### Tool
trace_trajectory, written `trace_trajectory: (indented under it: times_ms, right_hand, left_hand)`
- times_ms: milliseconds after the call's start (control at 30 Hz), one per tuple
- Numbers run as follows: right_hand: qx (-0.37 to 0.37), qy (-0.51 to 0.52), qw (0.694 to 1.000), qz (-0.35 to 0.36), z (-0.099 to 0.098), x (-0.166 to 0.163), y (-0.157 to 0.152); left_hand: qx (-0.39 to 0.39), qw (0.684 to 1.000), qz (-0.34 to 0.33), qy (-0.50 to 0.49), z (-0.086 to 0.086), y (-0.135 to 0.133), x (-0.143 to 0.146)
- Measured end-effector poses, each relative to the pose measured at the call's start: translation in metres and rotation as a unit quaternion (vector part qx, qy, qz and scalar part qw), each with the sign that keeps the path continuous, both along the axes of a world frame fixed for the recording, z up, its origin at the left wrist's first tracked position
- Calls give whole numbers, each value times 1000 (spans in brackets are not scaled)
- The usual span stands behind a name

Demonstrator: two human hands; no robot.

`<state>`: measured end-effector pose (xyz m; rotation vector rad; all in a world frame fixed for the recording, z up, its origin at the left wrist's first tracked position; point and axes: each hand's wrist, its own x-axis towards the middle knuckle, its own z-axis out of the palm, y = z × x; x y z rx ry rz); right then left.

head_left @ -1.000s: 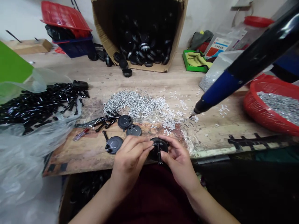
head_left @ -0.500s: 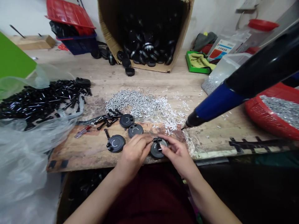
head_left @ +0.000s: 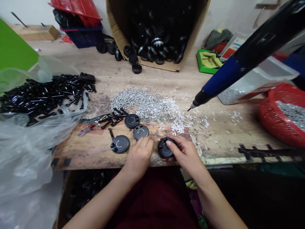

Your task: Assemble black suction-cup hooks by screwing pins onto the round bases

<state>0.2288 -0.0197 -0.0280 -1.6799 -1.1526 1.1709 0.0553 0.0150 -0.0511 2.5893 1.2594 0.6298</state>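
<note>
My right hand (head_left: 186, 151) grips a round black cap (head_left: 165, 152) at the table's front edge, its thumb on top by a small black lever part. My left hand (head_left: 140, 154) is closed, fingers curled together just below another black cap (head_left: 141, 131) with a curved white mark; whatever is in its fingers is hidden. A third marked cap (head_left: 132, 121) touches that one from behind. Further left lies a cap (head_left: 120, 144) with a black lever (head_left: 111, 134) sticking out. Behind the caps are a small heap of black levers (head_left: 114, 117) and a pile of metal pins (head_left: 131, 98).
A blue and black power screwdriver (head_left: 214, 83) hangs at an angle over the right side. White plastic bits (head_left: 177, 124) are scattered beneath it. A cardboard box (head_left: 176, 66) of caps stands behind, a red basket (head_left: 269, 117) right, a plastic bag (head_left: 26, 149) of levers left.
My left hand has come away from the cap in my right hand and moved left. That cap now sits tilted differently, its lever turned toward the left. The whole view has shifted slightly.
</note>
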Motion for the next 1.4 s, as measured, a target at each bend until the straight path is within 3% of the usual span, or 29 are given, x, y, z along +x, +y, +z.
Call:
trace_trajectory:
  times_ms: [100,333,600,733,833,933,1133,1400]
  right_hand:
    - [-12,53,998,-22,1,4,-4]
    - [-17,237,970,-56,-6,14,-19]
    - [11,347,936,-64,-7,9,-25]
    - [39,360,930,-71,-2,4,-25]
    - [53,365,927,-63,3,-2,-24]
    - [75,359,928,-68,7,-9,-23]
    - [115,310,941,-76,13,-22,-25]
    - [144,217,962,-77,18,-26,-30]
  left_hand:
    - [24,997,-20,77,1,-4,-5]
    - [-71,996,-8,46,8,-3,-12]
    - [-33,987,7,158,14,7,8]
    - [-6,1000,25,-18,34,7,7]
    - [-6,983,20,-182,54,-1,8]
    - [-42,961,-1,-273,64,-11,13]
    - [-67,922,50,-379,51,-20,20]
    - [-36,911,34,-409,47,-19,18]
